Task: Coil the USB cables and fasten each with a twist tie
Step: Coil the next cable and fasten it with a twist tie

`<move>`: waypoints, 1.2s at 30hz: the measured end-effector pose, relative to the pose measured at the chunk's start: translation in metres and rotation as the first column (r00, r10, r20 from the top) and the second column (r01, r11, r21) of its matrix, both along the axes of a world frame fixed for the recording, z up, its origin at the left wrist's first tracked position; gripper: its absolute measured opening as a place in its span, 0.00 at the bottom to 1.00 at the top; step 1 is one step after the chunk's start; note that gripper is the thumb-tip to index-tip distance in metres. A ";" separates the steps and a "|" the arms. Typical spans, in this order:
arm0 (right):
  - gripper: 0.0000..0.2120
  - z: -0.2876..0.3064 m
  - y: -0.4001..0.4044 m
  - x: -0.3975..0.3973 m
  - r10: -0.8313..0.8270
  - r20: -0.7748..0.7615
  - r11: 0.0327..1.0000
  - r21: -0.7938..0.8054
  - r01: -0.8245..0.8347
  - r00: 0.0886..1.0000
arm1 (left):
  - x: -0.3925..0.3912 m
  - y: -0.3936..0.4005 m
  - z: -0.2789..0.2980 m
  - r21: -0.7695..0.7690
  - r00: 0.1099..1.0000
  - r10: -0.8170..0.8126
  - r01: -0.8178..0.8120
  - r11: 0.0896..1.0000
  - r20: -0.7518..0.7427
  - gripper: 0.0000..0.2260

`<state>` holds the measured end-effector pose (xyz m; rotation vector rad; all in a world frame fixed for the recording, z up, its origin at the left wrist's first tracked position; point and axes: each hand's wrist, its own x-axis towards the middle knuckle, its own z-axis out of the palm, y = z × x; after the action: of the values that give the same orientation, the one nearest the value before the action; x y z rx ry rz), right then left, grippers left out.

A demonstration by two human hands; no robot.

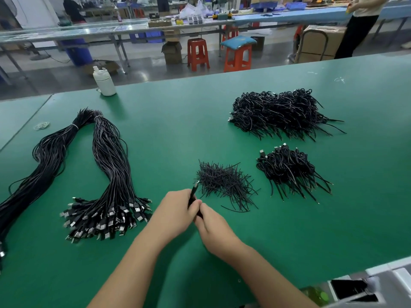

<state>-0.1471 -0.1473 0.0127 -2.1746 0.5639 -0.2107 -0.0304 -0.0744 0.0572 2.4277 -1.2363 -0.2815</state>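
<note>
Both hands meet on one coiled cable (194,197), left hand (175,211) and right hand (214,227) gripping it, and the twist ties (224,183) lie just ahead, nearer the right hand.

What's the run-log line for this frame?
stage: coiling | left hand: grips cable | right hand: grips same cable | twist ties: loose pile, untouched | finished coils: right side

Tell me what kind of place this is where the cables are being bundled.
Most likely a factory assembly floor. A long green workbench holds bulk bundles of uncoiled USB cables and piles of finished coils. Behind it run more work lines with blue parts bins and red plastic stools.
</note>
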 end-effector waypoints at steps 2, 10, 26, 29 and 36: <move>0.13 -0.002 -0.002 -0.002 -0.029 0.019 1.000 0.006 0.029 0.999 | 0.000 -0.008 -0.002 -0.052 0.999 -0.011 0.009 0.999 -0.038 0.08; 0.09 -0.022 -0.042 -0.021 -0.419 0.047 0.855 0.356 0.377 0.907 | 0.001 -0.033 -0.036 -0.125 0.901 -0.141 0.098 0.987 -0.410 0.09; 0.14 -0.040 -0.062 -0.048 -0.529 0.076 0.765 0.475 0.436 0.845 | -0.031 -0.065 -0.076 0.192 0.980 -0.200 0.197 0.961 -0.006 0.06; 0.13 -0.037 -0.064 -0.050 -0.536 0.082 0.712 0.578 0.398 0.840 | -0.019 -0.051 -0.070 0.200 0.975 -0.217 0.220 0.955 -0.038 0.06; 0.13 -0.031 -0.050 -0.044 -0.338 0.065 0.793 0.558 0.247 0.939 | -0.004 -0.013 -0.054 -0.212 0.890 0.013 -0.123 0.969 -0.455 0.08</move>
<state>-0.1915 -0.1969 -0.0179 -1.4935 0.7648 -0.3464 -0.0341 -0.0875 0.0035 2.0390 -0.9142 -0.6032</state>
